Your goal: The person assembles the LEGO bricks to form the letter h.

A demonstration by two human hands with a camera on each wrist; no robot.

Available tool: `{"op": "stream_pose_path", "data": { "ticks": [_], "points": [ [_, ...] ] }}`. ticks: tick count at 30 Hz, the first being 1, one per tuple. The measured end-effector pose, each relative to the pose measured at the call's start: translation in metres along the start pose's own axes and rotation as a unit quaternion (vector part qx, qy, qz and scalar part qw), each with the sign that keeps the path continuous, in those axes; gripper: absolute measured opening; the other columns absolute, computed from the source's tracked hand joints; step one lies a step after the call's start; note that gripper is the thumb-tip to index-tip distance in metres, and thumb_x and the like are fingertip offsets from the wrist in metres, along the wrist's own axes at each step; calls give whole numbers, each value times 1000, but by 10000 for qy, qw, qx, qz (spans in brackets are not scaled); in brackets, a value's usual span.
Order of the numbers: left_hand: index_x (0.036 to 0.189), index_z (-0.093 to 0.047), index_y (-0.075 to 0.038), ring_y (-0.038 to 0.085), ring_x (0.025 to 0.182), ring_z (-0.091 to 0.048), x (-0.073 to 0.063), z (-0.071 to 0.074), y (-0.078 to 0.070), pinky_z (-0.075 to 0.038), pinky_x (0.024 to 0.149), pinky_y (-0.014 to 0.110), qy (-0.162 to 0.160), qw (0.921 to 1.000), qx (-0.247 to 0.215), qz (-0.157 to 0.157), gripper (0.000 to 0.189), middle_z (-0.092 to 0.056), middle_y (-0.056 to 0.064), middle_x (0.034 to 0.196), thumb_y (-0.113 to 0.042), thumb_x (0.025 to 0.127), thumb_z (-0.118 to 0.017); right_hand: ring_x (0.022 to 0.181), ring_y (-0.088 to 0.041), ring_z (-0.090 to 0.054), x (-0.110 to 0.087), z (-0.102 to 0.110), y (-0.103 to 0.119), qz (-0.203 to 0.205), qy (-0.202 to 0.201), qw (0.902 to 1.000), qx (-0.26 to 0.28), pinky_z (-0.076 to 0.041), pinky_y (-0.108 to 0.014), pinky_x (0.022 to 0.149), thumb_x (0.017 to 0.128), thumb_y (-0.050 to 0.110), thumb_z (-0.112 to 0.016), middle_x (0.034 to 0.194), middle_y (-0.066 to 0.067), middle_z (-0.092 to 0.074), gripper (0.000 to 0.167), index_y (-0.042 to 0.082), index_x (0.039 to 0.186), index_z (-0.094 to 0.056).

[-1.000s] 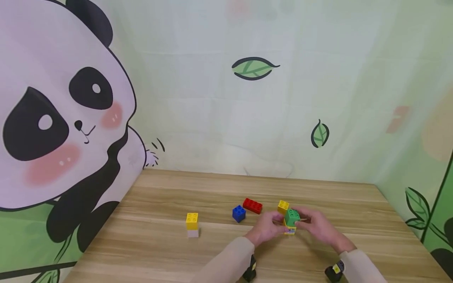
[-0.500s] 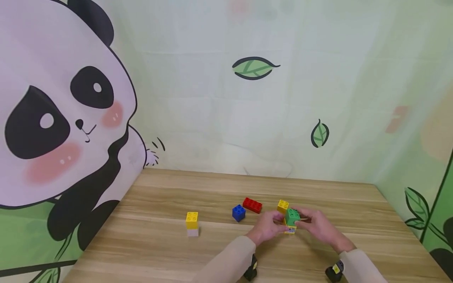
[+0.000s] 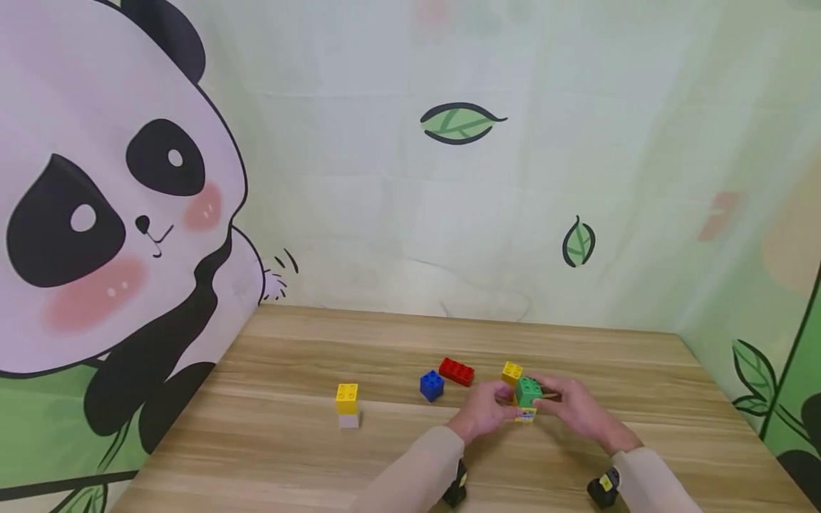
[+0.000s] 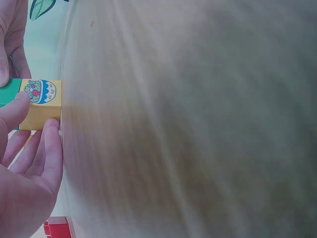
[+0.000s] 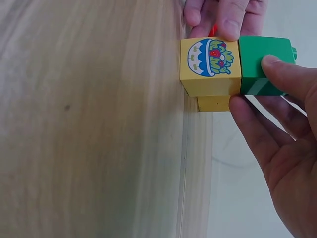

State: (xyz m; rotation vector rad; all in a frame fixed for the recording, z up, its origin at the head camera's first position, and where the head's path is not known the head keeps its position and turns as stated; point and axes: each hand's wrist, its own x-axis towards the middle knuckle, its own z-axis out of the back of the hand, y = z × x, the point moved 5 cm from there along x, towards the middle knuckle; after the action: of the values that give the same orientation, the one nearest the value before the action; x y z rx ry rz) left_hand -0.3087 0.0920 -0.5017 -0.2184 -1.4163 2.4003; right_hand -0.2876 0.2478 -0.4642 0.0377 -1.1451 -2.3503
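Green block (image 3: 529, 392), a smooth, glossy plastic cube with round studs, sits atop a printed yellow block (image 5: 210, 64) between the person's two hands, right of centre on the wood-grained worktop (image 3: 269, 456). Their flat faces meet in a straight seam; the yellow one bears a scalloped blue-and-white bowl of leafy greens. The right hand's (image 3: 577, 410) grip is closed on the green block, thumb flat against one face, while the left hand's (image 3: 484, 412) grip pinches the printed yellow block. Just behind stands another studded yellow block (image 3: 512, 371). Farther left lie an oblong red brick (image 3: 457, 371) and a squarish blue block (image 3: 432, 385), near each other; well apart, a yellow cube (image 3: 347, 399) tops a pale block (image 3: 349, 421). Creased, leaf-printed fabric (image 3: 359, 235) hangs beyond.
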Motion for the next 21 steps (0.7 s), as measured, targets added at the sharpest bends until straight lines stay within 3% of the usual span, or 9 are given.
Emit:
{"op": "stream_pose_path", "data": {
  "ticks": [7,12,21],
  "points": [
    [106,-69,-15,7,86,-58,0,-1,-1,-49,76,23,52,9999,43,93,29,-66,-6,98,-24,79,-77,105,-29,-60,0,1,-4,111,85,9999,-64,-50,-30,85,90,16,-63,128,-19,-56,47,0,133,-51],
    [108,-68,-15,6,85,-58,0,-2,-3,-49,73,22,57,9999,-113,-32,30,-66,-7,99,-26,81,-76,106,-31,-59,1,2,-5,198,49,9997,-136,-51,-32,85,90,12,-64,128,-20,-56,46,-2,132,-51],
    [99,-71,-12,4,80,-58,-1,0,-5,-48,69,20,-48,9998,72,-197,24,-69,-4,95,-24,79,-77,107,-34,-58,2,4,-4,217,156,9992,-299,-49,-46,87,88,9,-65,127,-20,-56,48,-2,132,-51]
  ]
}}
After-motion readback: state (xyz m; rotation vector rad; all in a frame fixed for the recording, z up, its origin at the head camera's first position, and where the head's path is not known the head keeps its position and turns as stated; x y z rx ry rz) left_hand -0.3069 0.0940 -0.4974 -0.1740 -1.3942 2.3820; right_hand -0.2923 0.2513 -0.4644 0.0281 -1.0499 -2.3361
